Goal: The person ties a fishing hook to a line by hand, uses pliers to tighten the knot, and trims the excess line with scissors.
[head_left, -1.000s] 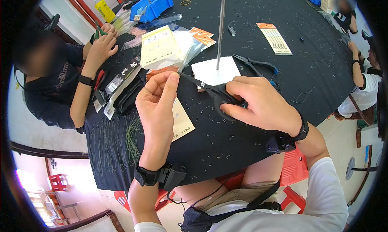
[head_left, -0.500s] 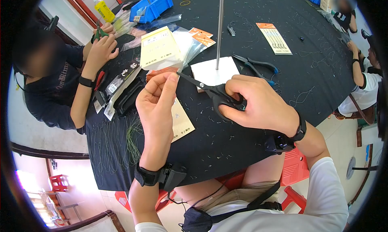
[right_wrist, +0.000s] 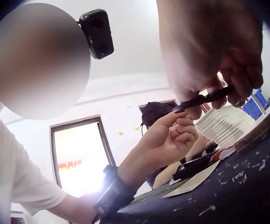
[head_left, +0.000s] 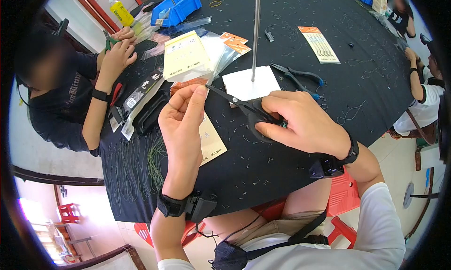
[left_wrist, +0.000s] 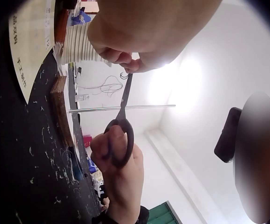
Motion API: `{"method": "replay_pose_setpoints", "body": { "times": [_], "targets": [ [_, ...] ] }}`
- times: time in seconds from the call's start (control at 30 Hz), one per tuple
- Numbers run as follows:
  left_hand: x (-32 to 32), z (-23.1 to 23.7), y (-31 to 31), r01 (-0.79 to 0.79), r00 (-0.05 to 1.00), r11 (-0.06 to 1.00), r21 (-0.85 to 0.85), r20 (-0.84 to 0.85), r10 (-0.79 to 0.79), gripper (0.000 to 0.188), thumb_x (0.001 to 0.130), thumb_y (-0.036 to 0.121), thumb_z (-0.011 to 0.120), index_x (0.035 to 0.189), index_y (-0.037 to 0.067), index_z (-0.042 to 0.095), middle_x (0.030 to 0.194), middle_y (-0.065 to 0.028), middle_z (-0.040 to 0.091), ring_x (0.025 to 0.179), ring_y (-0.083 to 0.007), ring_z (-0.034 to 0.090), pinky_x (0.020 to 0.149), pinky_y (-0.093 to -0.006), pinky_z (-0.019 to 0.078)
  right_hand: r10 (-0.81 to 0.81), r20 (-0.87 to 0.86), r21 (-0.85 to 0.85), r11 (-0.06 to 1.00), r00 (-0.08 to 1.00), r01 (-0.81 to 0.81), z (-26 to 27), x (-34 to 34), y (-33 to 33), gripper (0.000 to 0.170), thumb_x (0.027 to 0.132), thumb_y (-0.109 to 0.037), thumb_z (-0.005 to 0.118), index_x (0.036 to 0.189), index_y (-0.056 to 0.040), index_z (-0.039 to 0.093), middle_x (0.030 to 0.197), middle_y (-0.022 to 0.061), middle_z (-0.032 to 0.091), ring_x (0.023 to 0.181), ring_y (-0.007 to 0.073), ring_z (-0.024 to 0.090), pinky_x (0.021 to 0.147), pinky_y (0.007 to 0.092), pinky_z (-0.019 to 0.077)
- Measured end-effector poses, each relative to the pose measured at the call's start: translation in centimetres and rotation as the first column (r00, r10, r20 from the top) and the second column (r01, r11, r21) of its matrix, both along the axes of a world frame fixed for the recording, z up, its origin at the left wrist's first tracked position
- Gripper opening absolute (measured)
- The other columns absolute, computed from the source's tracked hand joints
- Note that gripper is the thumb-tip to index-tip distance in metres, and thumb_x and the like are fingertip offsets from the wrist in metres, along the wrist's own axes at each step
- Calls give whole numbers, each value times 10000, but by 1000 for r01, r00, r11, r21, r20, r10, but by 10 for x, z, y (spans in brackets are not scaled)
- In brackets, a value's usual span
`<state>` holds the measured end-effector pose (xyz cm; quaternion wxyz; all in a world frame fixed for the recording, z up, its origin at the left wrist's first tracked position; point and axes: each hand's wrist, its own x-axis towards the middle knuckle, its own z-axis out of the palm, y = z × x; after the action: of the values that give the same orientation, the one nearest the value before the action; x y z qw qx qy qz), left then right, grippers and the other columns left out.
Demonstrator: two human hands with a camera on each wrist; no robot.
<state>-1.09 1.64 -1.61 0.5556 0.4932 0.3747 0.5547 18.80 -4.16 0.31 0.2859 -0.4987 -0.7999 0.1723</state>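
My left hand (head_left: 182, 117) is raised over the front of the table and pinches a tiny fish hook (left_wrist: 124, 75) between thumb and forefinger. In the head view the fingertips mostly hide it. My right hand (head_left: 300, 122) grips black scissors (head_left: 240, 102), thumb and fingers through the handle loops. The blades point left, their tips right at the left fingertips. In the left wrist view the scissors (left_wrist: 123, 109) reach up to the pinched hook with the blades close together. Below the left hand lies a cream card packet (head_left: 211, 143).
Behind the hands a metal rod (head_left: 255, 35) rises from a white block (head_left: 235, 82). Pliers (head_left: 296, 77) lie to its right, a hook card (head_left: 319, 45) beyond. Left are a stack of cream cards (head_left: 187, 56), a blue bin (head_left: 181, 7) and green line (head_left: 152, 162). Other people sit around.
Both hands hold nearly the same pose, with the scissor tips staying at the left fingertips. The neighbour's green-handled tool at the left has tilted.
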Motion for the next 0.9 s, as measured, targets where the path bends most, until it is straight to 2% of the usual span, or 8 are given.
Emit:
{"method": "replay_pose_setpoints", "body": {
  "times": [0.07, 0.13, 0.37, 0.53, 0.73, 0.9],
  "targets": [
    [2, 2, -1, 2, 1000, 1000, -4, 7, -2, 163, 848, 155, 625, 923, 10, 616, 706, 66, 541, 558, 21, 354, 499, -144, 246, 11, 16, -6, 1000, 1000, -11, 1, 1, 1, 242, 758, -214, 651, 724, 1, 546, 652, 143, 538, 584, 307, 551, 537, 376, 435],
    [3, 4, -1, -5, 1000, 1000, -28, -3, 4, 194, 883, 110, 563, 989, -53, 572, 633, 56, 419, 549, -5, 316, 488, -145, 224, 1, -1, 38, 999, 1000, -1, -1, 1, 2, 235, 758, -206, 650, 757, 4, 546, 683, 144, 536, 604, 309, 551, 545, 375, 436],
    [3, 5, -1, -10, 999, 999, -35, 31, 11, 181, 882, 98, 559, 988, -47, 570, 639, 56, 422, 551, -5, 322, 491, -146, 227, -62, -58, 1, 998, 996, 62, -7, -1, 4, 249, 763, -196, 654, 808, 10, 522, 766, 153, 519, 640, 314, 545, 573, 372, 436],
    [0, 5, 0, 94, 987, 993, -75, 139, -83, 137, 890, 109, 540, 930, -20, 565, 633, 62, 385, 560, -9, 312, 495, -155, 235, -38, -65, -59, 998, 997, 35, -8, -3, 3, 251, 765, -183, 654, 819, 10, 503, 774, 154, 509, 655, 318, 537, 587, 379, 433],
    [0, 7, -1, 90, 989, 992, -84, 124, -79, 140, 892, 116, 537, 936, -16, 553, 632, 64, 374, 558, -10, 306, 496, -156, 235, -87, -63, 37, 995, 994, 89, -9, -1, 4, 275, 754, -198, 668, 834, 13, 511, 793, 150, 510, 676, 315, 545, 607, 374, 439],
    [0, 7, -1, 91, 990, 993, -77, 117, -82, 148, 889, 114, 540, 948, -21, 551, 631, 64, 374, 559, -9, 306, 495, -156, 235, -83, -49, -7, 997, 995, 83, -8, 0, 5, 285, 741, -201, 677, 842, 11, 516, 816, 148, 507, 697, 316, 547, 626, 374, 445]
  ]
}}
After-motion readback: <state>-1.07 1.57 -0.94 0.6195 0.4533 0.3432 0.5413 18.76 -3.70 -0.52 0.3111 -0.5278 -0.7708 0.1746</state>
